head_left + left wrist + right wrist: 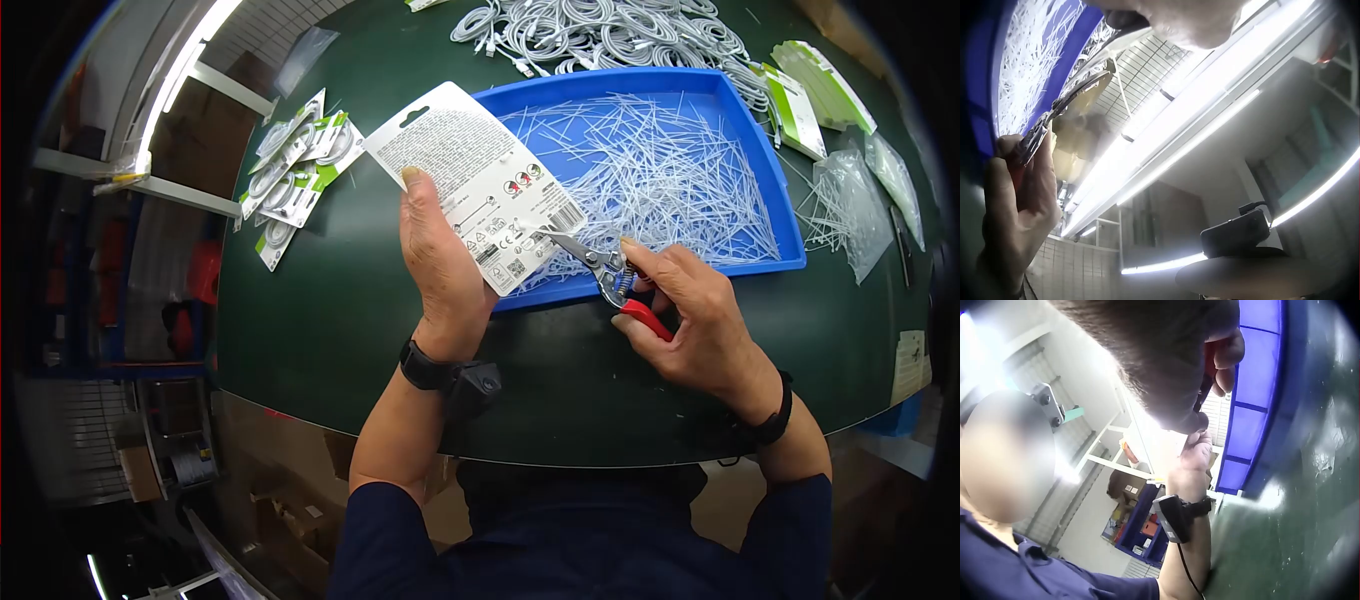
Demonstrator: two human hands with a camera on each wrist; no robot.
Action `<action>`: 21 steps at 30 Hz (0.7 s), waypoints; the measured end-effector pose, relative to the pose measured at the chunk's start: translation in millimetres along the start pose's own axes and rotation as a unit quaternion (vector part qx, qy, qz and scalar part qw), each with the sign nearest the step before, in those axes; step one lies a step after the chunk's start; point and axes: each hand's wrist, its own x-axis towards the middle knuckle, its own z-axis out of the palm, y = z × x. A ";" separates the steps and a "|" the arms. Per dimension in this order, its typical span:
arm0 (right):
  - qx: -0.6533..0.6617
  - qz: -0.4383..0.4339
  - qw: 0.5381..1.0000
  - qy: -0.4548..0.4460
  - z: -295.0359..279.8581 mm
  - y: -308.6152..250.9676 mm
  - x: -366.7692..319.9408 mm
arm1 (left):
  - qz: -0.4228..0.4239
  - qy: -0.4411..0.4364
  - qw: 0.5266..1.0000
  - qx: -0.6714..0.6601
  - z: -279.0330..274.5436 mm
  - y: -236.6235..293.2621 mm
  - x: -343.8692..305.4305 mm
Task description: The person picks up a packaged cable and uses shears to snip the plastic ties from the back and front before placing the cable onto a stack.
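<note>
In the head view, the left hand (440, 255) grips a white printed package card (470, 170) by its lower left side, thumb on the face with the text. The right hand (700, 315) holds small pruning snips with red handles (646, 318). Their metal blades (580, 248) point left, with the tips at the card's lower right edge, by the barcode. The left wrist view shows the right hand (1022, 206) around the snips, near a thin white strand (1121, 87). From the right wrist, the right hand (1172, 356) hides most of the snips; the left hand (1196, 456) is beyond.
A blue tray (790, 215) full of thin white strips lies behind the hands. Packaged cables (290, 175) are piled at the left, coiled grey cables (600, 35) at the back. Green-white packs (795, 110) and a clear plastic bag (860, 215) lie at the right.
</note>
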 end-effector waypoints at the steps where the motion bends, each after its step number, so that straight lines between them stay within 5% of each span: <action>1: -0.006 -0.004 1.000 0.000 0.0 -0.9 0.1 | -0.002 -0.004 1.000 -0.001 0.1 -0.4 -0.6; 21: -0.072 -0.022 0.997 -0.006 4.2 -8.3 1.4 | 0.020 0.031 0.999 -0.008 15.6 -11.3 -15.1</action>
